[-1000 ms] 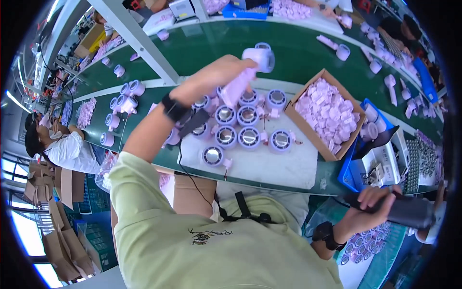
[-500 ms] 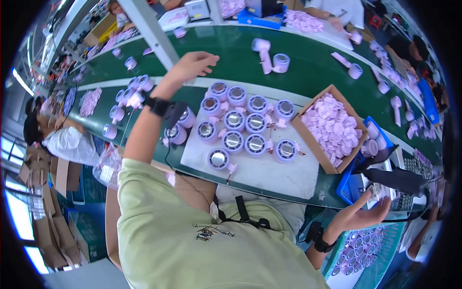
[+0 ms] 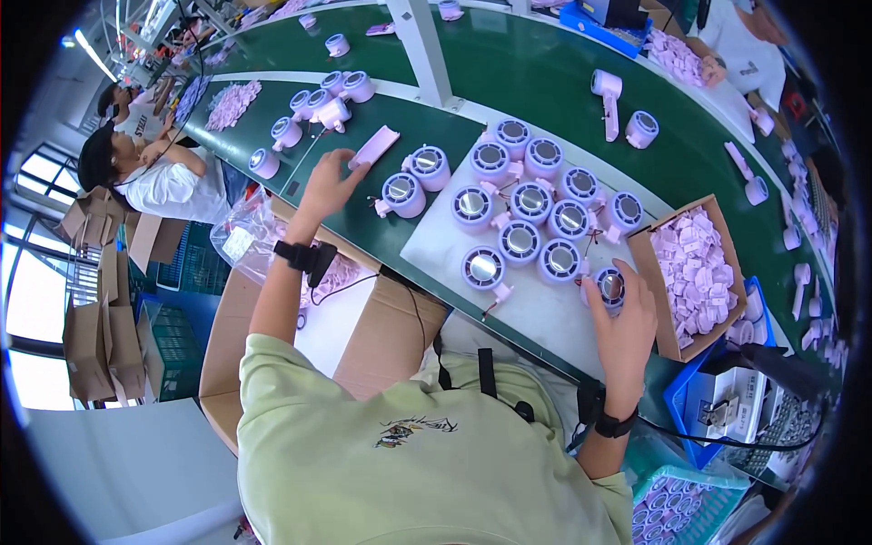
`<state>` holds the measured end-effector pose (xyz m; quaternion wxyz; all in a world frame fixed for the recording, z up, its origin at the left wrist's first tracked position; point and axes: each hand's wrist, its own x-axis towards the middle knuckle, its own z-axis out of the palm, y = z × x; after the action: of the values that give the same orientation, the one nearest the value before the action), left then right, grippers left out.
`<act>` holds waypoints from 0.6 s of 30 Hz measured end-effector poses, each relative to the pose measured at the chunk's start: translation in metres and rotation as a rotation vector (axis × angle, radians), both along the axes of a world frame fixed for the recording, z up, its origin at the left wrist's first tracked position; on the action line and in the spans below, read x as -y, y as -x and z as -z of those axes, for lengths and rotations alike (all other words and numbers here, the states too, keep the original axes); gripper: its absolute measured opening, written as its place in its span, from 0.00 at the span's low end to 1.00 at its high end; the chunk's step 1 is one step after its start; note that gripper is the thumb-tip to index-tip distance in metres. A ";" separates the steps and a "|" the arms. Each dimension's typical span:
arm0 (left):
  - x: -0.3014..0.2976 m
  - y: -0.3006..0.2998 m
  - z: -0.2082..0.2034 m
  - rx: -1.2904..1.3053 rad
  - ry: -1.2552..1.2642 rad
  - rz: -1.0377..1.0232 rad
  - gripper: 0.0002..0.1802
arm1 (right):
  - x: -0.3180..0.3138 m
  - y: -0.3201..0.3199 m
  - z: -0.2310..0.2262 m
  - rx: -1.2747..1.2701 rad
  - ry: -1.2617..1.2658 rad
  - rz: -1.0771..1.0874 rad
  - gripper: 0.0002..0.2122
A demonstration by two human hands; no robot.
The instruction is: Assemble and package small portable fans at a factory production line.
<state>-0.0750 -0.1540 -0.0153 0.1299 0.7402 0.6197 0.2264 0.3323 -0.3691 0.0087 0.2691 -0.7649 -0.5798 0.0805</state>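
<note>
Between the thumb and fingers of my left hand [image 3: 331, 187] is one end of a lilac curved handle shell [image 3: 376, 147], above the green bench. My right hand [image 3: 631, 320] closes round a lilac round fan head [image 3: 611, 288] at the right end of a group of them. Several more fan heads [image 3: 520, 243], with slotted rings and shiny discs, stand face up on a white board [image 3: 536, 320], some with short stems and wires. Two others [image 3: 401, 194] stand on the bench between my left hand and the board.
Right of the board stands a cardboard box [image 3: 643, 272] of small lilac parts. Beyond it are a blue tray [image 3: 677, 400] and a teal crate [image 3: 727, 481] of fan heads. A green conveyor [image 3: 531, 82] runs behind a metal post [image 3: 420, 54]. A co-worker [image 3: 163, 177] sits at left.
My left hand came down from over the conveyor and now holds a handle shell. My right hand moved from beside the blue tray onto a fan head. The view has shifted left.
</note>
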 end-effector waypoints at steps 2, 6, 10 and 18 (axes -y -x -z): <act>-0.021 0.005 0.028 -0.261 -0.205 -0.027 0.29 | 0.004 0.001 -0.003 -0.162 0.061 0.039 0.20; -0.043 0.030 0.049 0.006 0.009 -0.173 0.26 | 0.020 0.001 -0.003 -0.296 -0.074 -0.094 0.18; -0.037 0.030 0.037 0.323 0.002 -0.166 0.16 | 0.037 0.008 -0.002 -0.294 -0.064 -0.069 0.17; 0.023 -0.031 -0.032 1.294 -0.170 -0.019 0.20 | 0.045 0.000 0.031 -0.317 -0.195 -0.149 0.14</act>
<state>-0.0439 -0.1768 0.0165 0.4157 0.4568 0.4028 0.6755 0.3323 -0.4137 -0.0221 0.4233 -0.6677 -0.5902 0.1632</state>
